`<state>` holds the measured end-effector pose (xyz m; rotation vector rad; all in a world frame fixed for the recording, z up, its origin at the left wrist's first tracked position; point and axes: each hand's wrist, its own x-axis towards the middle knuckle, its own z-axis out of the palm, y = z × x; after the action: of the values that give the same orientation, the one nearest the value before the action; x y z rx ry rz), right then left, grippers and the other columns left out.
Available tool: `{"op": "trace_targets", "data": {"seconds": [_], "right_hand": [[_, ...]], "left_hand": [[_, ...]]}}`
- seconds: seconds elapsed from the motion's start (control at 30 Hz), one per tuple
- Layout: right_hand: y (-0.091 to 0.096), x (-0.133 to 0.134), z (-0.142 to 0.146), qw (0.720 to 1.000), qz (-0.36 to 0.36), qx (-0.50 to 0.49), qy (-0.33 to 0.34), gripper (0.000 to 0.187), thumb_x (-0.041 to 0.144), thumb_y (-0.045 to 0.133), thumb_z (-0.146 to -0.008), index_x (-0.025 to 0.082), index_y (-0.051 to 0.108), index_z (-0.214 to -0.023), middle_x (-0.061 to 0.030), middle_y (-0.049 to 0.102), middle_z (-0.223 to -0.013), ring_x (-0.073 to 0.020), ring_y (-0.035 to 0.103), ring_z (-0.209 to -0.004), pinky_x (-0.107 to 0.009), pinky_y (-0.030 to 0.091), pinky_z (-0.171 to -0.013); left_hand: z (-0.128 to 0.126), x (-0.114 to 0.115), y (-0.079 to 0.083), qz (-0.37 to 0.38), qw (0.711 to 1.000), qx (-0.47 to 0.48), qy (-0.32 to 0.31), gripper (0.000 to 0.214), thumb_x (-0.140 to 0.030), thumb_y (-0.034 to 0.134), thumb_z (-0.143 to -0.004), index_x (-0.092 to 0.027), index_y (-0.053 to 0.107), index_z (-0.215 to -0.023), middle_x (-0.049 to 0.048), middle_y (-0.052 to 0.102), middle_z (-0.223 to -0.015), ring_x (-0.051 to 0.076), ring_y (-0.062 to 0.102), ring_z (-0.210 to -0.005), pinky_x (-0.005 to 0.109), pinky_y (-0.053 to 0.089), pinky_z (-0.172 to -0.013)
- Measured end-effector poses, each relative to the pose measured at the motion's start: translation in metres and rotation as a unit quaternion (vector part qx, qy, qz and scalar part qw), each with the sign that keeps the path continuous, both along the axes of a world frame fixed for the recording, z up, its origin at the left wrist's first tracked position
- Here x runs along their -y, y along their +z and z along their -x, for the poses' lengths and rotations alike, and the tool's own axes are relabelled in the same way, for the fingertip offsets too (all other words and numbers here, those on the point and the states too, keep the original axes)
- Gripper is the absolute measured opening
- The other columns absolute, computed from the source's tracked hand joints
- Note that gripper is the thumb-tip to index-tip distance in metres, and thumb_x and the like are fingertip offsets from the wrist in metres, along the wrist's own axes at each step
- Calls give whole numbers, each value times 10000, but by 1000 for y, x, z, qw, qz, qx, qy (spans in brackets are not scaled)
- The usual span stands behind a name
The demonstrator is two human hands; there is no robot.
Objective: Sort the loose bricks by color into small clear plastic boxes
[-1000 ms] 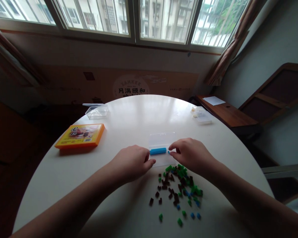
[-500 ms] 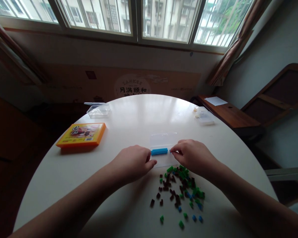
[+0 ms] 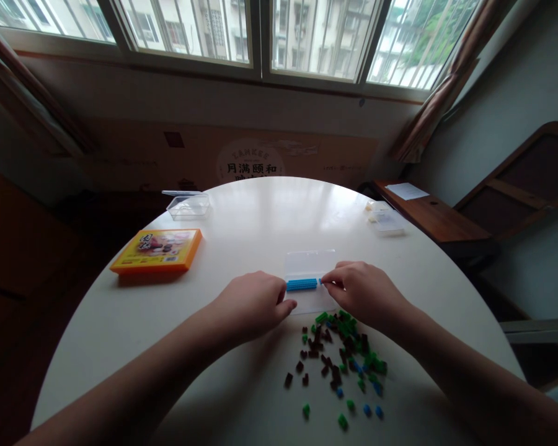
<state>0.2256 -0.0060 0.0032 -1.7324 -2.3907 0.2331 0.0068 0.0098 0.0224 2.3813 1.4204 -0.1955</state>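
1. A blue brick row is seen lying over a clear flat case near the middle of the white round tabletop, between the two hands.
2. The left hand is closed at the row's left end; the fingertips are hidden behind the knuckles, so an actual grip on the row cannot be confirmed.
3. The right hand is pinched at the row's right end, where a small blue piece is just visible; whether that piece is joined to the row cannot be told.
4. The near half of the case is covered by both hands.
5. A loose pile of bricks in brown, green and blue is scattered just in front of the right hand.
6. An orange box lies well to the left; its print is too small to read.
7. A clear container is noted at the far left edge, another small container at the far right edge.
8. Barred windows and a curtain are seen beyond; both forearms are cut off by the frame.
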Motion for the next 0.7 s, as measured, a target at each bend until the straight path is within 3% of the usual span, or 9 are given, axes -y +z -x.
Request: {"op": "trace_targets", "data": {"seconds": [0.7], "right_hand": [[-1,0,4,1000,-8,-7,-2,256,311,521,-898,308,772,-949,5,725,-891,-162,638,-753,-275,413,-606]], "left_hand": [[0,0,-1,2,1000,8,-5,398,-540,472,-850,-218,688,-765,85,701,-808,215,601,-660,314,422,-575]]}}
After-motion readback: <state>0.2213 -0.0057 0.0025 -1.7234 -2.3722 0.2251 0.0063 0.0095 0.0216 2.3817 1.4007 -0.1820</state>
